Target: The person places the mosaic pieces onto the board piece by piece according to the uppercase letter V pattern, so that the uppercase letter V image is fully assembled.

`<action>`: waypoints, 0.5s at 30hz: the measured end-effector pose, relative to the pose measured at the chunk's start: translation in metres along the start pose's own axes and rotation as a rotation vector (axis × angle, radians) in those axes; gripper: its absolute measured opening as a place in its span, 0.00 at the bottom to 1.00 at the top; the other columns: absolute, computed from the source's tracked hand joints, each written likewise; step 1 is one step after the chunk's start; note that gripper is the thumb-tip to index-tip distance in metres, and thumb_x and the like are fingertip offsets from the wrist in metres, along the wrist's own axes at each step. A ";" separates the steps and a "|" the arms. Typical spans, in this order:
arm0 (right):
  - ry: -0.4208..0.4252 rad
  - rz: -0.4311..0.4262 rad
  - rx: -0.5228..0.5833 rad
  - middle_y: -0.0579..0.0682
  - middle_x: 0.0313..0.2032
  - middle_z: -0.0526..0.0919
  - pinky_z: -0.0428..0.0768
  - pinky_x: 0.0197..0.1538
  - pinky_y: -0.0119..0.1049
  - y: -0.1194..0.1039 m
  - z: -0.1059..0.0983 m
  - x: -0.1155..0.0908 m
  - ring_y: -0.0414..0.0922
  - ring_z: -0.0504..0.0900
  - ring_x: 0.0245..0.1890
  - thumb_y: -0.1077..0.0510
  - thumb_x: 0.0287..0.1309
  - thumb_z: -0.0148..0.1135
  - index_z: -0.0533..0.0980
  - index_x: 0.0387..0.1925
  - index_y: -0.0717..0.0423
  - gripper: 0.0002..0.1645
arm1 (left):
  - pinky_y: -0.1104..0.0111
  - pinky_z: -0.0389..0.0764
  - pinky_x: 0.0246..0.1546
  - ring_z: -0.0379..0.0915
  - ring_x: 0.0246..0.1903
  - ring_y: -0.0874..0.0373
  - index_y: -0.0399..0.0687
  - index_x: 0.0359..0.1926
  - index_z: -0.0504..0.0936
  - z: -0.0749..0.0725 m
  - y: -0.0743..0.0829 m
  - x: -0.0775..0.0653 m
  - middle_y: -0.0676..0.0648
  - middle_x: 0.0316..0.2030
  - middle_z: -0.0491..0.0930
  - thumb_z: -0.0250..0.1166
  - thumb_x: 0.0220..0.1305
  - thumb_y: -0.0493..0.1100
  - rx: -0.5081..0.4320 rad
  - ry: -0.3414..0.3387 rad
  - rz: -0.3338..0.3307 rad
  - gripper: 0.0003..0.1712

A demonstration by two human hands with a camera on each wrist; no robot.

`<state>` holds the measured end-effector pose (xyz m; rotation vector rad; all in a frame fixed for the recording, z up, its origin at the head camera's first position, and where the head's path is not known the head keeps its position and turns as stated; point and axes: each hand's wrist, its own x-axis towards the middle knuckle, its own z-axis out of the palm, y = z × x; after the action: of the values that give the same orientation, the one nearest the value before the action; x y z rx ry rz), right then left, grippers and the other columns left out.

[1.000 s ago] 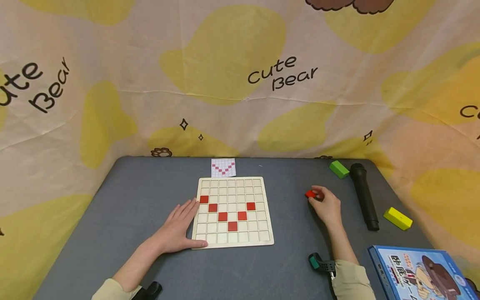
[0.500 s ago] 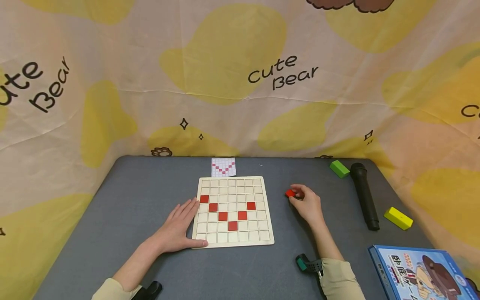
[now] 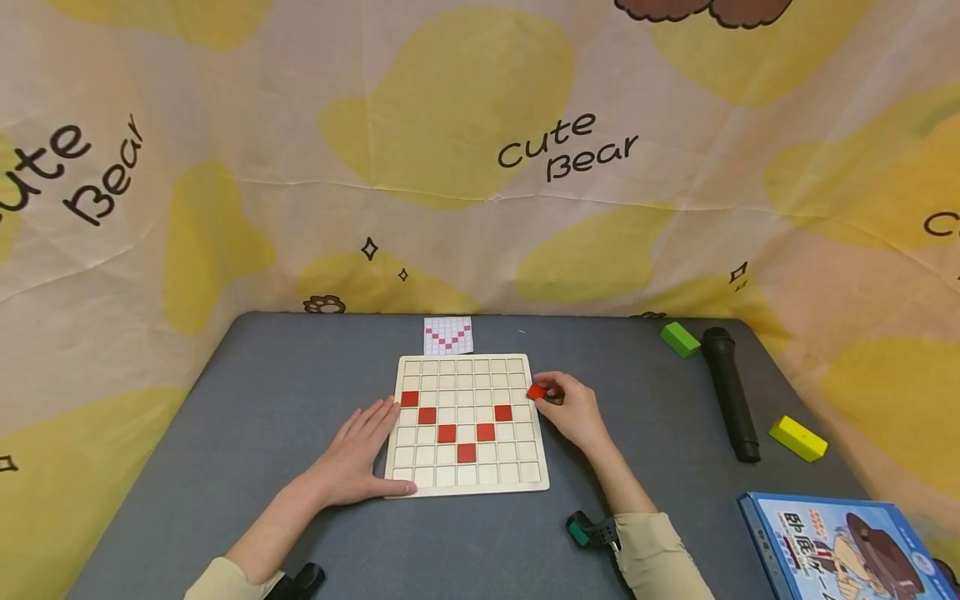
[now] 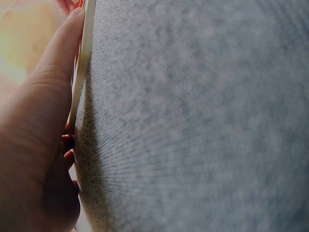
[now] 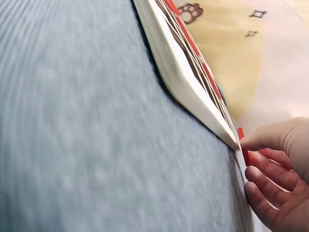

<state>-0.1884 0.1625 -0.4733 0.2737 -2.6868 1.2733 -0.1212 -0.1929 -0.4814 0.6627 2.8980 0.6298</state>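
Observation:
A cream grid board [image 3: 435, 477] lies flat on the grey table, with several red square tiles set in its cells in a V-like pattern. My left hand [image 3: 347, 461] rests along the board's left edge, fingers straight and thumb across the near-left corner. At the board's right edge my right hand [image 3: 574, 409] pinches a red square tile [image 3: 536, 392] between thumb and fingers. The right wrist view shows that same tile [image 5: 245, 151] held tilted close to the board's rim. Behind the board lies a small pattern card [image 3: 448, 335] printed with a V of red squares.
On the right of the table [image 3: 315, 358] lie a green block [image 3: 680, 340], a black microphone-like cylinder [image 3: 731, 396] and a yellow block [image 3: 798, 438]. A blue illustrated box [image 3: 840, 542] occupies the near right corner. A patterned cloth [image 3: 465, 233] hangs behind.
My right hand has moved left with the red tile, from the bare table on the right to the board's right edge. The left hand has stayed in place.

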 end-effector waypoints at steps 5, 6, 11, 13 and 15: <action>-0.042 -0.053 -0.022 0.52 0.40 0.82 0.78 0.42 0.43 -0.005 0.007 0.002 0.48 0.78 0.39 0.68 0.50 0.70 0.81 0.49 0.58 0.21 | 0.46 0.44 0.70 0.41 0.74 0.45 0.39 0.76 0.51 0.000 0.001 0.001 0.41 0.75 0.48 0.62 0.44 0.81 0.005 -0.001 -0.001 0.71; -0.048 -0.063 -0.026 0.52 0.40 0.82 0.78 0.42 0.43 -0.006 0.008 0.002 0.48 0.78 0.39 0.68 0.51 0.69 0.81 0.49 0.58 0.21 | 0.46 0.44 0.70 0.42 0.74 0.44 0.38 0.76 0.51 0.000 0.001 0.001 0.41 0.75 0.48 0.62 0.44 0.81 0.005 -0.003 -0.001 0.71; -0.056 -0.128 -0.040 0.51 0.36 0.82 0.76 0.38 0.40 -0.005 0.012 0.002 0.48 0.77 0.35 0.69 0.50 0.68 0.83 0.46 0.57 0.19 | 0.46 0.44 0.70 0.41 0.74 0.45 0.38 0.76 0.50 0.001 0.002 0.001 0.41 0.75 0.47 0.60 0.44 0.83 -0.001 -0.018 -0.007 0.72; -0.056 -0.144 -0.043 0.49 0.34 0.81 0.75 0.37 0.40 -0.005 0.013 0.002 0.49 0.76 0.34 0.70 0.50 0.67 0.83 0.45 0.56 0.18 | 0.46 0.44 0.70 0.41 0.74 0.45 0.38 0.76 0.50 0.001 0.001 0.001 0.41 0.75 0.47 0.60 0.44 0.83 0.001 -0.019 -0.006 0.72; -0.067 -0.146 -0.041 0.48 0.33 0.80 0.73 0.37 0.40 -0.004 0.013 0.002 0.49 0.75 0.34 0.70 0.51 0.67 0.84 0.44 0.56 0.17 | 0.46 0.44 0.70 0.41 0.74 0.45 0.38 0.76 0.50 0.001 0.001 0.001 0.41 0.75 0.47 0.60 0.44 0.83 0.001 -0.016 -0.004 0.72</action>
<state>-0.1903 0.1497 -0.4775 0.5059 -2.6879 1.1855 -0.1210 -0.1913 -0.4821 0.6587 2.8849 0.6196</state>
